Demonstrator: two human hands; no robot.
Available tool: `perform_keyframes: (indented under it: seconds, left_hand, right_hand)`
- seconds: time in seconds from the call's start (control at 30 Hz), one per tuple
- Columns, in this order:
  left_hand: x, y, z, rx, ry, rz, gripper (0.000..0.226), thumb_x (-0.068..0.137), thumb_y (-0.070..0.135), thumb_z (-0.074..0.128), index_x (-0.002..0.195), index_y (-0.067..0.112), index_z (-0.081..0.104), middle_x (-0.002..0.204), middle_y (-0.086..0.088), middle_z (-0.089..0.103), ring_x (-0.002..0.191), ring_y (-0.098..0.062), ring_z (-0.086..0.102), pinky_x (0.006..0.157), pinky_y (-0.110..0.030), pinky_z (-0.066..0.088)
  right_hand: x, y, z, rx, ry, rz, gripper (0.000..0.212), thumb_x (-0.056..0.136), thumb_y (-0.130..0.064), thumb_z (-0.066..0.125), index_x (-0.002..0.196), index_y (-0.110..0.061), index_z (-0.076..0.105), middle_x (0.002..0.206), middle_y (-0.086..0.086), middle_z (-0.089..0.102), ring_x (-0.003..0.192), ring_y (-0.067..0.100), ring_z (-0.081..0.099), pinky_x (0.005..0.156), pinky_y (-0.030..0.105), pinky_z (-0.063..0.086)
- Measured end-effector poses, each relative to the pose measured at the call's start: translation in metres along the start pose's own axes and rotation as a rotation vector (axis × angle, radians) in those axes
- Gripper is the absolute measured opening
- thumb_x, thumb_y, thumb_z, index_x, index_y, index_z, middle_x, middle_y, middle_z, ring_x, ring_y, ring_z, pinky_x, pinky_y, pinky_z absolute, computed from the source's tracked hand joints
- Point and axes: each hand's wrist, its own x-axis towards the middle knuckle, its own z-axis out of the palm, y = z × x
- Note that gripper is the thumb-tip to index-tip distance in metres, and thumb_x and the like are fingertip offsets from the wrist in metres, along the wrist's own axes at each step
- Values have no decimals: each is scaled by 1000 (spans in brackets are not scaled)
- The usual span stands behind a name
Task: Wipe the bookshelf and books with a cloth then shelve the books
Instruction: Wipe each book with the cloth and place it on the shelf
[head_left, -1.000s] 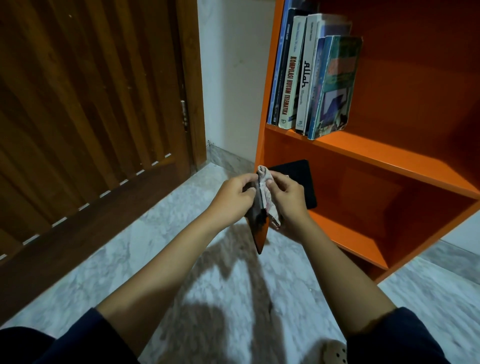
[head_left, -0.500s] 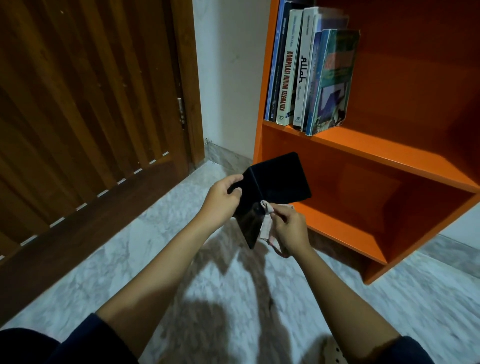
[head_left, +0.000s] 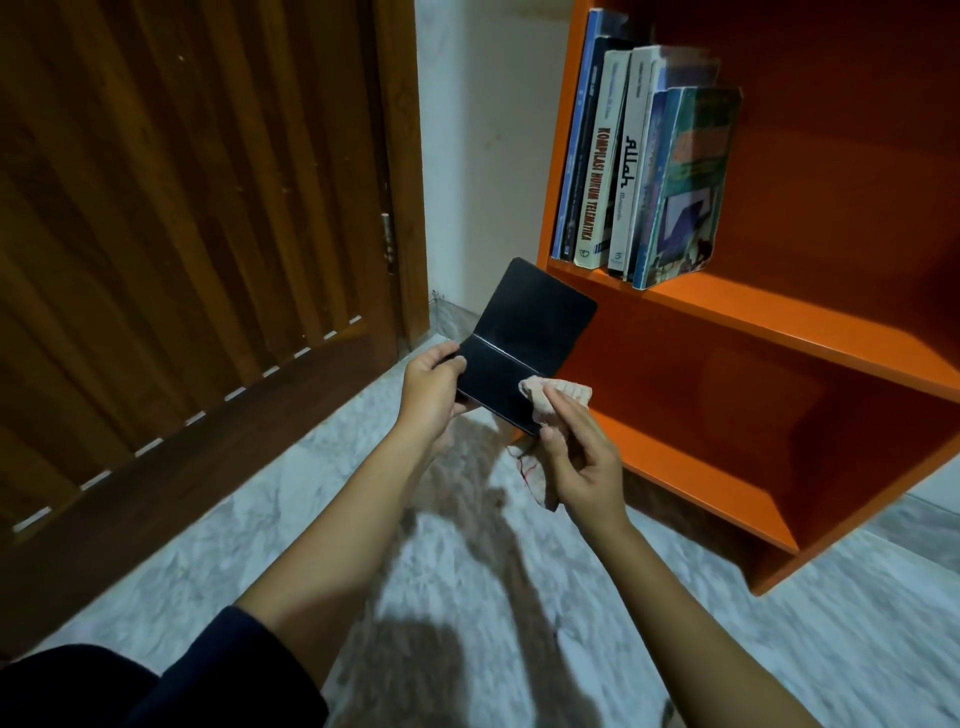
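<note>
A thin black book (head_left: 524, 332) is spread wide, covers facing me, in front of the orange bookshelf (head_left: 779, 332). My left hand (head_left: 434, 387) grips its left edge. My right hand (head_left: 576, 462) holds a pale pinkish cloth (head_left: 553, 397) pressed against the book's lower right cover; the cloth's tail hangs below my palm. Several books (head_left: 644, 166) stand upright at the left end of the upper shelf. The lower compartment holds nothing that I can see.
A dark wooden slatted door (head_left: 182, 234) fills the left side. A white wall strip (head_left: 483, 156) separates it from the shelf. The floor is grey-white marble (head_left: 467, 597). My dark sleeves show at the bottom edge.
The black book went from folded and hanging edge-down to spread wide and lifted. My right hand brought the cloth from the book's edge onto its cover.
</note>
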Motion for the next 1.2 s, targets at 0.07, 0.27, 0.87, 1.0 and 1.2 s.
perform_keyframes:
  seconds: [0.07, 0.27, 0.87, 1.0, 1.2]
  left_hand:
    - [-1, 2, -1, -11, -13, 13, 21, 97, 3, 42, 111, 14, 53, 94, -3, 60, 87, -18, 60, 67, -31, 56]
    - [-1, 7, 1, -30, -16, 26, 19, 97, 4, 44, 109, 14, 54, 93, -4, 62, 86, -18, 61, 66, -31, 56]
    - [-1, -12, -16, 865, -219, 409, 43, 96, 55, 33, 135, 37, 35, 98, 0, 60, 87, -18, 62, 77, -35, 55]
    - [1, -19, -22, 1080, -232, 535, 52, 98, 42, 38, 145, 43, 16, 123, -6, 43, 116, -17, 41, 93, -35, 43]
    - [-13, -19, -22, 411, -557, 409, 51, 101, 21, 40, 138, 51, 21, 143, 33, 29, 132, 8, 34, 110, -24, 34]
  right_hand:
    - [2, 1, 0, -18, -31, -71, 39, 95, -28, 49, 132, -14, 49, 132, -3, 54, 127, 13, 49, 106, 32, 40]
    - [6, -2, 0, -45, -110, -171, 43, 96, -34, 48, 135, -15, 45, 135, 5, 52, 130, 18, 45, 109, 32, 36]
    - [45, -24, -3, 50, 218, 164, 25, 96, -4, 48, 106, -20, 64, 104, -12, 64, 102, 2, 60, 89, 22, 47]
    - [60, -30, -21, 108, 228, 339, 22, 96, -8, 49, 101, -23, 64, 100, -14, 65, 95, -2, 60, 86, 22, 48]
    - [88, -39, -37, 262, 276, 562, 17, 94, -14, 54, 97, -25, 67, 105, -4, 68, 100, 14, 63, 85, 26, 52]
